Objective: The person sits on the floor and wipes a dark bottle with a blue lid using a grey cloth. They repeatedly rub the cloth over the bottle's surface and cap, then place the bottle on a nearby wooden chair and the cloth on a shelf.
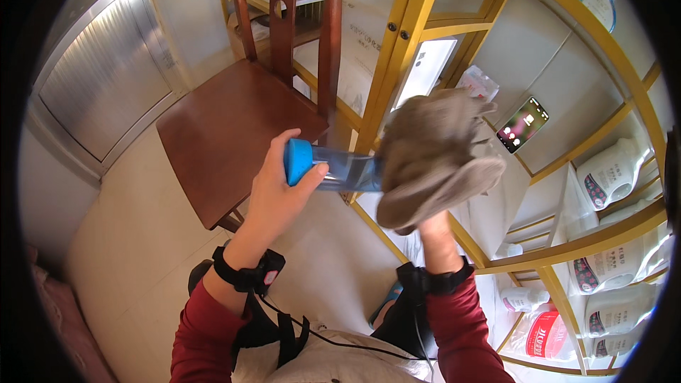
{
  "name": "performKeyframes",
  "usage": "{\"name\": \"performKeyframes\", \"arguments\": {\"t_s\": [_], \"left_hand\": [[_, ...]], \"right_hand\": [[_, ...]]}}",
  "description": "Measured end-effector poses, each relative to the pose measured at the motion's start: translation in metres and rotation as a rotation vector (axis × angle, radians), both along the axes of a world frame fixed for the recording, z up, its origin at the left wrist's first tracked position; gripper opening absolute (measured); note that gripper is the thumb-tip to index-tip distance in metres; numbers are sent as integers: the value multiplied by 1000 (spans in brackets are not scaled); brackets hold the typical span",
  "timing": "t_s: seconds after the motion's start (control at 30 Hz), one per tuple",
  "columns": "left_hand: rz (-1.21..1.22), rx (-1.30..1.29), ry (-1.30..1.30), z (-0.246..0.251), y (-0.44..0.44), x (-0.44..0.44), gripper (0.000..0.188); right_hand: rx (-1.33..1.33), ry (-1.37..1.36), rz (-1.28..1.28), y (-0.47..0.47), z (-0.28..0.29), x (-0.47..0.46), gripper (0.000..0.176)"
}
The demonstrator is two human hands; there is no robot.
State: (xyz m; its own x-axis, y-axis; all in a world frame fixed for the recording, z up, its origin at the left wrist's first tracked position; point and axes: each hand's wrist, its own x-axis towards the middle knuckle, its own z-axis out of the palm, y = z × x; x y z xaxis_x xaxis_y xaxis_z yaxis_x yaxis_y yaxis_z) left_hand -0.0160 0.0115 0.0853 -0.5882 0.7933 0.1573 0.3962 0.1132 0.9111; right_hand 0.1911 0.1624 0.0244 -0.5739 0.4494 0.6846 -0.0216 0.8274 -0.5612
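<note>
A transparent blue-tinted bottle (348, 171) with a blue cap (299, 162) lies sideways in front of me. My left hand (279, 186) grips it at the cap end, thumb on the near side. Around its other end is a crumpled grey-brown cloth (433, 157), blurred by motion. My right hand (437, 223) is inside or behind this cloth and holds it against the bottle. Only the wrist and the base of that hand show; its fingers are covered, as is the bottle's far end.
A dark red wooden chair (245, 133) stands ahead. Close on the right is a yellow-framed shelf (524, 263), carrying white jugs (609, 173) and a red-labelled container (545, 335). A lit smartphone (522, 124) is above the shelf top. Cables run from my wrist straps (250, 268).
</note>
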Motion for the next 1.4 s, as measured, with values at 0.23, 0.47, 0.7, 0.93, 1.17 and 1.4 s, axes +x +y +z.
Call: {"name": "performKeyframes", "arguments": {"t_s": [0.23, 0.47, 0.7, 0.93, 1.17, 1.4], "left_hand": [[-45, 131, 357, -7, -5, 17, 54], [-132, 151, 466, -14, -10, 23, 60], [-278, 87, 529, -15, -17, 26, 60], [-366, 30, 443, -22, -24, 36, 50], [-363, -69, 385, -42, -22, 51, 51], [-395, -188, 328, -48, -31, 62, 48]], "right_hand": [[258, -360, -8, -50, 5, -42, 67], [-70, -99, 191, -40, -15, -46, 57], [-772, -212, 401, -43, -15, -21, 45], [-1386, -172, 352, -70, -54, -3, 36], [-1424, -277, 189, -71, -81, 5, 25], [-1482, -161, 62, -102, -69, 25, 25]]}}
